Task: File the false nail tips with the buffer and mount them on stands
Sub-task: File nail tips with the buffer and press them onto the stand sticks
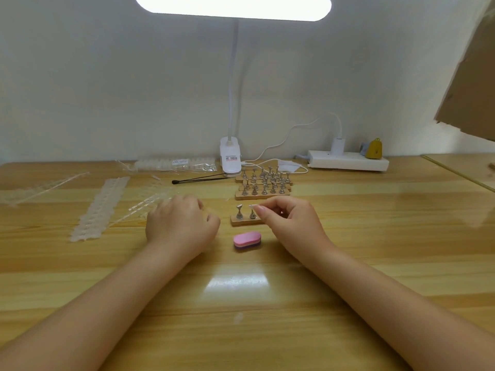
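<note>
Nearest the camera, two bare forearms reach up the wooden table (375, 236) from the bottom corners. The right hand (292, 223) has its fingers curled, and its thumb and forefinger pinch a small clear nail tip (252, 207) just above the right-hand peg of the near stand (245, 218), a short wooden bar carrying two metal pegs; whether the tip touches the peg cannot be told. The left hand (182, 223), at nine o'clock from that stand, lies knuckles up with its fingers curled under; what it holds, if anything, cannot be told.

At six o'clock from the near stand, between the two wrists and touching neither, the pink buffer (247, 240) lies flat on the table.

At twelve o'clock from the stand, a cluster of further stands (263, 184) with many metal pegs sits in rows. Beyond them, at eleven o'clock, the white clip base of a lamp (231, 159) stands, with a black thin tool (199, 179) lying just to its left. At nine to ten o'clock, strips of clear nail tips (99, 207) and a plastic bag of tips (175, 164) are spread out. At one o'clock, near the wall, a white power strip (348, 160) holds a plug, with a small yellow object (374, 149) beside it.
</note>
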Demonstrator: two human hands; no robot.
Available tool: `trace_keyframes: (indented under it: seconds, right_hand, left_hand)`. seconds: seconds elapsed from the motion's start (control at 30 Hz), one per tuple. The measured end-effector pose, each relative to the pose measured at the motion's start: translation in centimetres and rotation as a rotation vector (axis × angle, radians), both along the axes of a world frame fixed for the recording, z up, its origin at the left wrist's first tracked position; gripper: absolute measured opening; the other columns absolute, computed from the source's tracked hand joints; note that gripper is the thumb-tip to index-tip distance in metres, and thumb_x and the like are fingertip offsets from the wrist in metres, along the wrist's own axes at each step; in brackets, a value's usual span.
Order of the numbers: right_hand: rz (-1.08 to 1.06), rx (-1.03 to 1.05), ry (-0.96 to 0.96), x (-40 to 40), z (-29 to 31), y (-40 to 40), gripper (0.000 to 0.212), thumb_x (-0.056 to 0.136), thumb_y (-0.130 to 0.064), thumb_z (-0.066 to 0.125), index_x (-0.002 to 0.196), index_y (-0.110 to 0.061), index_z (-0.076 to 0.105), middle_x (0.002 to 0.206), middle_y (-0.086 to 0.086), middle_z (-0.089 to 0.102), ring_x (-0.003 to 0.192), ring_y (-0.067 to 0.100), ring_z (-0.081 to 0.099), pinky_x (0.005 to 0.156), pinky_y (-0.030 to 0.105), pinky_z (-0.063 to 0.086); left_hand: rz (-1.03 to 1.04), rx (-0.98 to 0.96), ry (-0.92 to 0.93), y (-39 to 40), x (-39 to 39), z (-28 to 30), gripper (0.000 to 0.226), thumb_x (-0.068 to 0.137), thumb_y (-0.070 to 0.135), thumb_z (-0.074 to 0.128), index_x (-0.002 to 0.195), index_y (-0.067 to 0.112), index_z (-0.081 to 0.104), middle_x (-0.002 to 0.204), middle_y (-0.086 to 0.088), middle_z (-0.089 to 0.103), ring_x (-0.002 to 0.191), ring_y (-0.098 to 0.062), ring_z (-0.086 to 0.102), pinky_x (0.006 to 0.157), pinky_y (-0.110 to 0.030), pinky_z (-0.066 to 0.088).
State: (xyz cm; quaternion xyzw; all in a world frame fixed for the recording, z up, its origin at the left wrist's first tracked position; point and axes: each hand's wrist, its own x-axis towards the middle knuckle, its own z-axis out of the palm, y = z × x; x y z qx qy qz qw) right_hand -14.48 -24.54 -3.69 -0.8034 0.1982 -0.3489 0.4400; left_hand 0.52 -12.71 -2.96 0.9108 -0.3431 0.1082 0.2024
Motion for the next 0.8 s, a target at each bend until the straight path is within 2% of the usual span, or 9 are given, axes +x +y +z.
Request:
trace_keyframes:
  seconds: [0.07, 0.17, 0.23, 0.3, 0.4, 0.5, 0.6, 0.7, 0.8]
  right_hand:
    - [0.027, 0.129, -0.033, 0.0, 0.0, -0.2, 0.014, 0.089, -0.021, 0.067, 0.094, -0.009, 0.073, 0.055, -0.016, 0.059, 0.052, -0.003, 0.051, 0.053, 0.010, 0.040]
    - [0.067, 0.349, -0.103, -0.2, 0.0, -0.4, 0.015, 0.084, -0.020, 0.072, 0.091, -0.007, 0.074, 0.054, -0.009, 0.055, 0.048, 0.005, 0.044, 0.046, 0.017, 0.035]
    - [0.085, 0.455, -0.145, -0.2, 0.1, -0.5, 0.013, 0.082, -0.017, 0.074, 0.089, -0.006, 0.074, 0.054, -0.002, 0.050, 0.047, 0.010, 0.039, 0.043, 0.021, 0.032]
    - [0.093, 0.524, -0.168, -0.2, 0.1, -0.8, 0.013, 0.081, -0.015, 0.075, 0.089, -0.006, 0.074, 0.053, -0.001, 0.049, 0.046, 0.010, 0.037, 0.042, 0.021, 0.030]
    - [0.121, 0.629, -0.187, -0.1, 0.1, -1.1, 0.017, 0.082, -0.012, 0.072, 0.095, -0.001, 0.071, 0.053, -0.001, 0.048, 0.043, 0.008, 0.037, 0.039, 0.018, 0.029]
    - [0.165, 0.720, -0.202, 0.0, 0.2, -1.2, 0.016, 0.083, -0.010, 0.070, 0.095, 0.000, 0.068, 0.052, -0.002, 0.046, 0.040, 0.006, 0.037, 0.036, 0.017, 0.027]
    - [0.232, 0.760, -0.180, 0.1, 0.2, -1.2, 0.009, 0.084, -0.010, 0.067, 0.092, -0.004, 0.067, 0.051, -0.005, 0.046, 0.040, 0.006, 0.036, 0.036, 0.017, 0.026]
    - [0.323, 0.769, -0.131, 0.1, 0.2, -0.8, 0.003, 0.089, -0.009, 0.061, 0.090, -0.008, 0.064, 0.053, -0.007, 0.046, 0.042, 0.005, 0.035, 0.036, 0.016, 0.024]
    - [0.387, 0.770, -0.083, -0.1, 0.3, -0.8, 0.009, 0.093, -0.009, 0.053, 0.089, -0.010, 0.062, 0.052, -0.007, 0.041, 0.043, 0.005, 0.032, 0.039, 0.016, 0.022]
  left_hand:
    - [-0.018, -0.032, -0.183, 0.0, 0.0, -0.2, 0.037, 0.084, 0.044, 0.056, 0.114, 0.023, 0.059, 0.108, 0.002, 0.059, 0.106, -0.023, 0.051, 0.090, -0.036, 0.037]
    - [-0.377, -0.229, -0.173, 0.0, -1.1, 0.2, 0.031, 0.082, 0.052, 0.056, 0.102, 0.029, 0.064, 0.086, 0.014, 0.054, 0.088, -0.014, 0.051, 0.074, -0.032, 0.036]
    - [-0.569, -0.124, -0.160, 0.0, -2.0, 0.0, 0.038, 0.080, 0.064, 0.047, 0.097, 0.036, 0.064, 0.082, 0.019, 0.053, 0.085, -0.008, 0.048, 0.074, -0.030, 0.034]
    - [-0.647, -0.007, -0.252, -0.1, -2.3, -0.7, 0.037, 0.084, 0.066, 0.045, 0.099, 0.038, 0.064, 0.089, 0.021, 0.054, 0.089, -0.006, 0.046, 0.077, -0.028, 0.031]
    - [-0.717, -0.058, -0.251, -0.2, -2.1, -0.9, 0.027, 0.089, 0.053, 0.053, 0.100, 0.033, 0.066, 0.092, 0.017, 0.057, 0.091, -0.011, 0.050, 0.077, -0.028, 0.032]
    - [-0.738, -0.347, -0.163, -0.1, -1.8, -0.4, 0.021, 0.091, 0.035, 0.061, 0.099, 0.017, 0.068, 0.086, 0.006, 0.061, 0.083, -0.015, 0.055, 0.078, -0.036, 0.044]
    - [-0.698, -0.594, -0.116, -0.1, -2.1, 0.2, 0.021, 0.091, 0.028, 0.060, 0.103, 0.012, 0.066, 0.089, 0.003, 0.062, 0.085, -0.008, 0.057, 0.079, -0.029, 0.046]
    - [-0.798, -0.619, -0.163, -0.3, -2.9, 0.2, 0.021, 0.090, 0.020, 0.062, 0.106, 0.007, 0.066, 0.094, -0.002, 0.063, 0.087, -0.012, 0.060, 0.080, -0.028, 0.050]
    - [-0.834, -0.552, -0.292, -0.2, -2.8, -0.2, 0.020, 0.086, 0.011, 0.068, 0.104, 0.003, 0.068, 0.097, -0.007, 0.063, 0.086, -0.018, 0.062, 0.078, -0.032, 0.053]
